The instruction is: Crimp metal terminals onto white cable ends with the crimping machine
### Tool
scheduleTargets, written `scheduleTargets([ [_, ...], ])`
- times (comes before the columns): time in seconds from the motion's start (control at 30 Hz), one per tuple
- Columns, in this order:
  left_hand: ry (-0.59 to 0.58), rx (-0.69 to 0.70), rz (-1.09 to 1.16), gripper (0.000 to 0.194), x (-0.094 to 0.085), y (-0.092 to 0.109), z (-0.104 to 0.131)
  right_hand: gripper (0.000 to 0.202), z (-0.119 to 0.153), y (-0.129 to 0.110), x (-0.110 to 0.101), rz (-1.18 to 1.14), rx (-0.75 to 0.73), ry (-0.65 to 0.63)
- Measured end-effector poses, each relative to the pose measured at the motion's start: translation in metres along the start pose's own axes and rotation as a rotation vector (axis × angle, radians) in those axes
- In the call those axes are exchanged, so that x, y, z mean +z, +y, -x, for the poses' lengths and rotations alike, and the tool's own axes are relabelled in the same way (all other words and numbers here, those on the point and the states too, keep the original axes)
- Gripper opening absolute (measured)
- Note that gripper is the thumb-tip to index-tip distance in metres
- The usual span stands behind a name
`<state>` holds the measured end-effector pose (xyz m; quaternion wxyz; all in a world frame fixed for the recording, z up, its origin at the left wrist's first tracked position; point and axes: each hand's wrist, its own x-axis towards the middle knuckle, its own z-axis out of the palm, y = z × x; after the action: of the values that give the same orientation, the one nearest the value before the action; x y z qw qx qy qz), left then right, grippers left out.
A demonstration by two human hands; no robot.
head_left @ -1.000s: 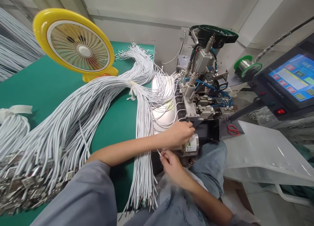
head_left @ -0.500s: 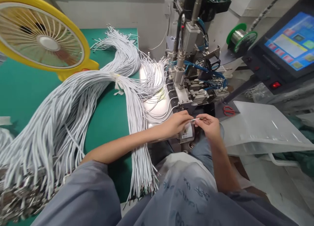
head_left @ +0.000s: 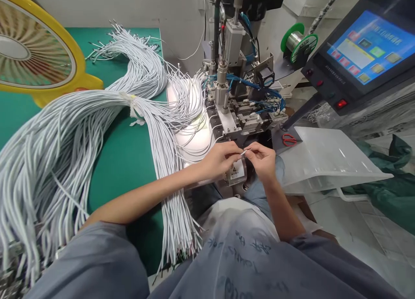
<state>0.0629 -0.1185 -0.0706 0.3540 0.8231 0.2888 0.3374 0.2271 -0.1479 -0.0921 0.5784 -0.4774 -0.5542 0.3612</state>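
Observation:
Between my two hands, in front of the machine [head_left: 227, 117], a short piece of white cable [head_left: 244, 152] shows. My left hand [head_left: 222, 158] pinches the cable from the left. Close against it, my right hand [head_left: 262, 160] has its thumb and fingers closed on the cable's end, which they mostly hide. Beside my left forearm hangs a thick bundle of white cables [head_left: 162, 160], tied near its bend, with bare coloured wire ends at the bottom. Several single cables run from the pale lit surface [head_left: 191, 136] to the machine's edge.
A yellow fan [head_left: 78, 69] stands at the left over the green table [head_left: 129, 195]. Right of the machine are red-handled scissors [head_left: 289, 139], a wire spool [head_left: 296, 41], a touch screen [head_left: 369, 48] and a translucent plastic sheet [head_left: 324, 160].
My view has turned right, so everything sits further left. My right hand's fingers have closed in over the cable end, and less of the cable shows between the hands.

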Motion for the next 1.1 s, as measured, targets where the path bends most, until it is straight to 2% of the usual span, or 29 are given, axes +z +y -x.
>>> scheduleTargets([
  [0.07, 0.041, -0.008, 0.009, 0.014, 0.001, -0.002, -0.001, 0.011, 0.001, -0.003, 0.002, 0.098, -0.013, 0.04],
  [0.17, 0.109, 0.057, -0.041, 0.014, 0.0, -0.006, -0.002, 0.012, 0.003, -0.009, 0.002, 0.223, -0.047, 0.06],
  [0.27, 0.117, 0.111, -0.091, 0.014, -0.002, -0.008, -0.003, 0.016, 0.002, -0.014, -0.002, 0.243, -0.02, -0.021],
  [0.4, 0.081, 0.033, -0.058, 0.012, -0.005, -0.004, -0.004, 0.018, -0.001, -0.015, -0.004, 0.174, 0.054, -0.133],
  [0.47, 0.074, -0.032, 0.006, 0.014, -0.006, -0.001, -0.004, 0.02, 0.0, -0.014, -0.001, 0.133, 0.06, -0.099],
  [0.57, 0.085, -0.089, 0.065, 0.017, -0.004, -0.001, -0.004, 0.021, 0.007, -0.011, 0.01, 0.148, 0.026, 0.045],
  [0.63, 0.101, -0.037, 0.01, 0.017, -0.003, -0.004, -0.003, 0.021, 0.013, -0.011, 0.017, 0.258, -0.054, 0.138],
  [0.7, 0.102, 0.091, -0.146, 0.019, -0.002, -0.008, -0.002, 0.021, 0.016, -0.012, 0.018, 0.38, -0.137, 0.17],
  [0.77, 0.078, 0.224, -0.347, 0.024, -0.003, -0.011, -0.001, 0.023, 0.014, -0.013, 0.015, 0.408, -0.137, 0.11],
  [0.83, 0.044, 0.291, -0.485, 0.027, -0.005, -0.013, 0.0, 0.025, 0.01, -0.012, 0.009, 0.344, -0.06, -0.002],
  [0.93, 0.039, 0.211, -0.422, 0.022, -0.006, -0.012, -0.001, 0.025, 0.004, -0.01, 0.004, 0.254, -0.021, -0.082],
  [1.1, -0.016, -0.088, 0.006, 0.008, -0.005, -0.009, -0.005, 0.025, 0.006, -0.002, 0.009, 0.266, -0.103, 0.058],
])
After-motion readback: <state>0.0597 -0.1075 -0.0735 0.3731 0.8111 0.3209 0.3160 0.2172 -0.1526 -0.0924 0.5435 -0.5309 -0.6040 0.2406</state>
